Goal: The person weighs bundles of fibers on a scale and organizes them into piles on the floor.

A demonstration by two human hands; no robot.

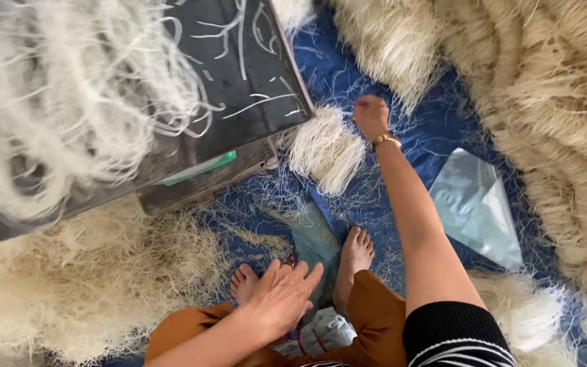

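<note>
A blue floor tarp [348, 68] lies strewn with pale fibre heaps. The right hand [371, 115], fingers curled, touches a small fibre bundle [325, 149], strands running near-far. The left hand [283, 295] rests flat, holding nothing.

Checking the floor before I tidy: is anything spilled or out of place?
Yes. Loose pale fibres are strewn across the blue mat beside the dark box, away from the big heaps. A clear bag lies crumpled there.

Right hand [371, 115] reaches out toward twelve o'clock, arm straight, fingers curled; left hand [281, 297] rests flat, fingers spread toward one o'clock.
</note>
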